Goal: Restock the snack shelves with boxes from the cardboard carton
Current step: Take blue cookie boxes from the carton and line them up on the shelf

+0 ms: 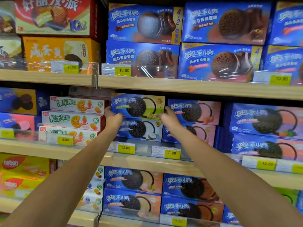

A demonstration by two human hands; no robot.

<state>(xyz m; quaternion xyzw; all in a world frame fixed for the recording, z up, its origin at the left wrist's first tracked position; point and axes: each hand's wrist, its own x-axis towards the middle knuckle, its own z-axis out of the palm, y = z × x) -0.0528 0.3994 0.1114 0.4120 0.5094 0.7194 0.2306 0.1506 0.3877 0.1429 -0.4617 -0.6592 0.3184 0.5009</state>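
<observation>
A blue and green cookie box (138, 106) sits on top of a blue and white cookie box (141, 129) on the middle shelf (147, 159). My left hand (113, 117) grips the upper box at its left end. My right hand (168, 119) grips its right end. Both arms reach up from below. The cardboard carton is out of view.
White fruit-cookie boxes (73, 118) are stacked left of the held box, pink and blue boxes (193, 112) to its right. The upper shelf board (180, 86) hangs close above the held box. Yellow price tags (125, 147) line the shelf edges. More boxes fill the shelves above and below.
</observation>
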